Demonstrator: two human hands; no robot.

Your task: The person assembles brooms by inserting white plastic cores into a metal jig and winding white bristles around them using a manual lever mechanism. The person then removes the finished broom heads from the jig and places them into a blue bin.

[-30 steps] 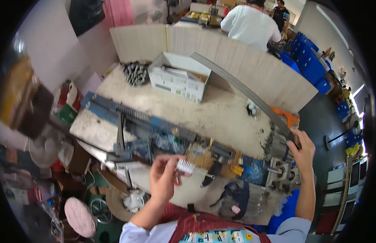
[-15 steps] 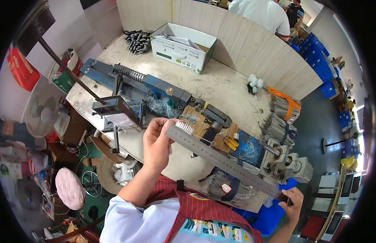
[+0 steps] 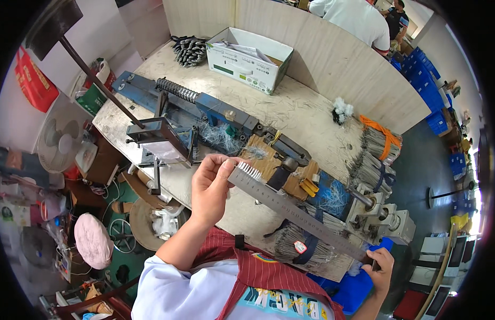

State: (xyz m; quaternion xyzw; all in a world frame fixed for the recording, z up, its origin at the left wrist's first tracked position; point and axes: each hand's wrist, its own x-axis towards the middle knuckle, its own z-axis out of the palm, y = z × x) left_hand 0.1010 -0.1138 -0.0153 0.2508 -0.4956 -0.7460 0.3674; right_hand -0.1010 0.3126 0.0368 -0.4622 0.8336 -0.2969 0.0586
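Observation:
A long metal ruler [image 3: 296, 211] stretches slantwise between my two hands, over the bench's front edge. The fingers of my left hand [image 3: 209, 191] are closed on its upper left end. Along with the ruler they pinch a small brush, whose white bristles [image 3: 249, 170] stick up just above the ruler's edge; the rest of the brush is hidden. At the lower right end, my right hand [image 3: 381, 266] grips the ruler between thumb and fingers. Beneath the ruler lies a bundle of thin wire pieces [image 3: 290, 240] with a dark band round it.
A blue bench machine [image 3: 226, 114] with a coil spring runs across the worktable [image 3: 306, 112]. Behind it stand a white carton [image 3: 247, 66] and a dark bundle [image 3: 188, 50]. Wire bundles with an orange tie [image 3: 389, 140] lie at the right. A blue bin [image 3: 354, 293] sits below my right hand.
The view has shifted slightly. My left hand and the ruler's left end sit a little further right, and the ruler is tilted differently. A thin looped wire that showed beside the ruler is out of sight.

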